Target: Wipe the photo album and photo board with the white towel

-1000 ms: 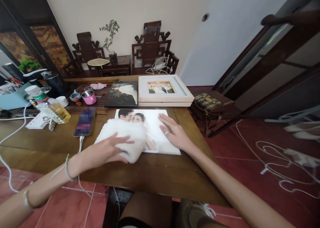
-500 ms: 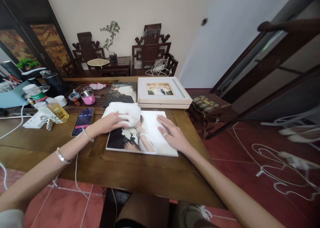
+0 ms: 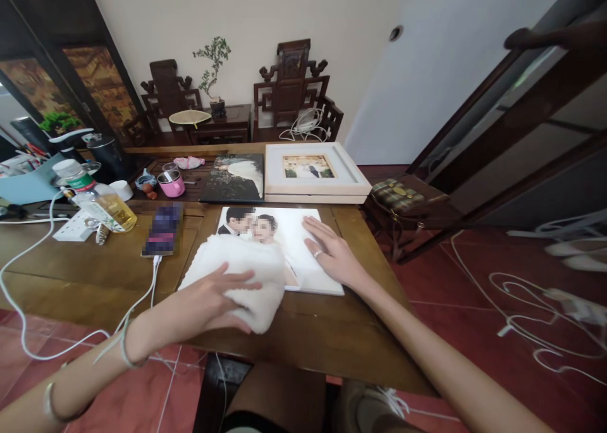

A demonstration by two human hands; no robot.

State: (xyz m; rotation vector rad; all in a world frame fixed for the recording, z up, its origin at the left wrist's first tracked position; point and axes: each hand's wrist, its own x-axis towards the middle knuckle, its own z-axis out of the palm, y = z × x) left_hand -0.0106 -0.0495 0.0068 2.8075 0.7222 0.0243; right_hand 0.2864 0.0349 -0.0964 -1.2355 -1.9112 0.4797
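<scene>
A photo panel or album [image 3: 296, 227] with a couple's wedding picture lies flat on the wooden table [image 3: 332, 332]. Over its lower left part rests a folded white towel [image 3: 263, 268], which overhangs the panel's near edge. My left hand [image 3: 222, 300] is on top of the towel, fingers curved over it and gripping it. My right hand [image 3: 332, 253] lies flat on the panel's right side with the fingers stretched out, holding nothing; it wears a ring. The towel hides the panel's lower left corner.
Behind the panel are a dark photo panel [image 3: 232, 177] and a white framed picture box [image 3: 353, 180]. To the left stand a phone [image 3: 162, 229] on a cable, a bottle [image 3: 102, 202], a power strip [image 3: 73, 226] and a pink cup [image 3: 171, 183]. The table's right edge is close.
My left hand has drawn the towel from the panel's upper left toward me, over its near edge, uncovering the faces. My right hand has stayed on the panel. The view has shifted slightly.
</scene>
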